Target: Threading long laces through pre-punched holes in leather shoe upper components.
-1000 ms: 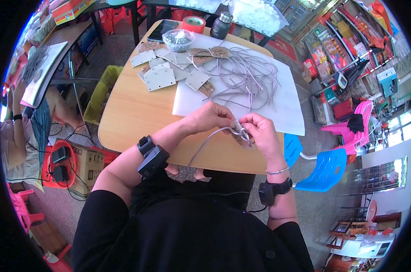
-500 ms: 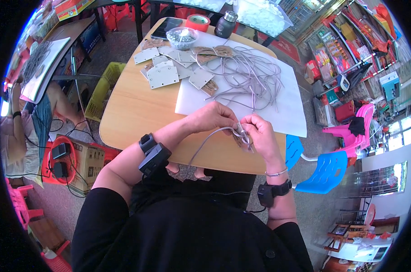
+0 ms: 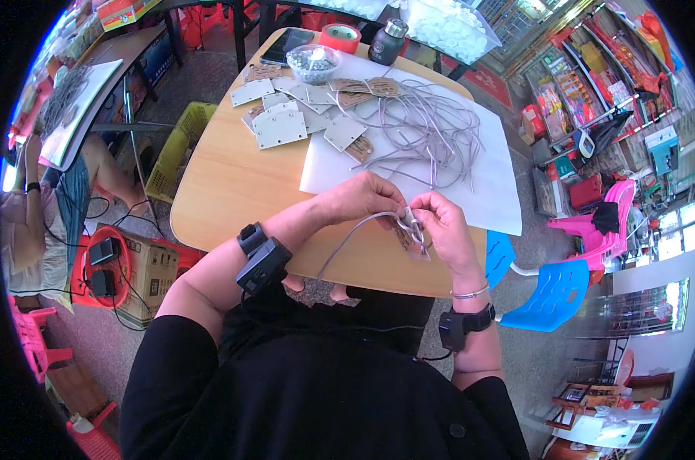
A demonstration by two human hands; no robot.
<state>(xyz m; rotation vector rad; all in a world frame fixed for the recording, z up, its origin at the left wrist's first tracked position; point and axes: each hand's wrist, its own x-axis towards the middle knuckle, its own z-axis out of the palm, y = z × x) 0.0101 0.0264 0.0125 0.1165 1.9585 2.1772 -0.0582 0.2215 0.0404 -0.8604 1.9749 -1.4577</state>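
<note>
Over the near edge of the wooden table (image 3: 225, 184), my left hand (image 3: 360, 201) and my right hand (image 3: 443, 228) meet around a grey cord (image 3: 353, 234) and a small brown tag (image 3: 413, 241). Both hands pinch the cord where it passes through the tag; the cord's loose end trails down to the left toward my lap. Farther out on a white sheet (image 3: 485, 165) lies a pile of grey cords (image 3: 432, 130). Several grey and brown cardboard tags (image 3: 286, 123) are spread beside it.
A clear bowl of small metal parts (image 3: 313, 63), a red tape roll (image 3: 340, 37), a dark bottle (image 3: 386, 40) and a phone (image 3: 286, 46) stand at the table's far end. Blue chair (image 3: 550, 287) at right. Cardboard box (image 3: 144, 272) and a seated person (image 3: 44, 222) at left.
My hands stay together on the cord and tag, with only small finger shifts. The view has tilted slightly, so the table sits a little higher in the picture.
</note>
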